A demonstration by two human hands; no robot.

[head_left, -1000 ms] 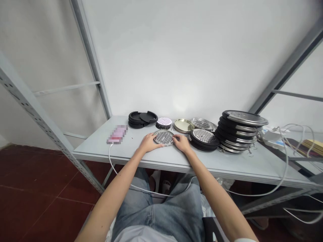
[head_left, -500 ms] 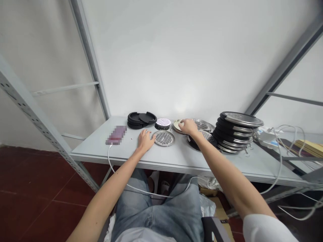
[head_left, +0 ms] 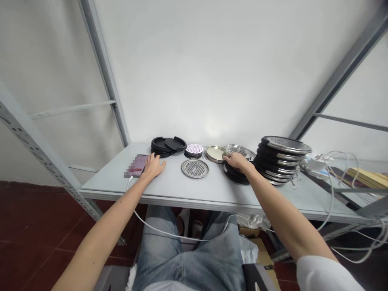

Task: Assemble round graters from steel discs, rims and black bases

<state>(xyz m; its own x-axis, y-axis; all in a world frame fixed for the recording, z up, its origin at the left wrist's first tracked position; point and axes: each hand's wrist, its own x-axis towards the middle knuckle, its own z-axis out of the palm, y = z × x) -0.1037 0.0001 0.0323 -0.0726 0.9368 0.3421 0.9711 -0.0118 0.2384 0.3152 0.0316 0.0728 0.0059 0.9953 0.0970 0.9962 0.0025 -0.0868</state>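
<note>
My left hand (head_left: 153,165) rests on the table with its fingers spread, its fingertips at the right edge of a phone (head_left: 139,165) that is partly blurred out. To its right, a round metal grater plate (head_left: 195,168) lies flat and untouched. My right hand (head_left: 238,160) is curled over the left side of a low stack of black round pieces (head_left: 235,173); whatever its fingers pinch is hidden. Just behind that hand are a gold-coloured round plate (head_left: 216,152) and another metal grater plate (head_left: 237,150).
Black ring-shaped holders (head_left: 160,145) are piled at the back left, beside a small perforated stack (head_left: 194,150). A tall stack of black and metal discs (head_left: 277,161) stands at right. A white cable (head_left: 169,233) runs from the phone across my lap. Metal shelf posts (head_left: 104,72) frame the table.
My left hand has moved left from beside the front grater plate to the phone. My right hand has shifted from the gold-coloured plate onto the low black stack, and the view has shifted slightly.
</note>
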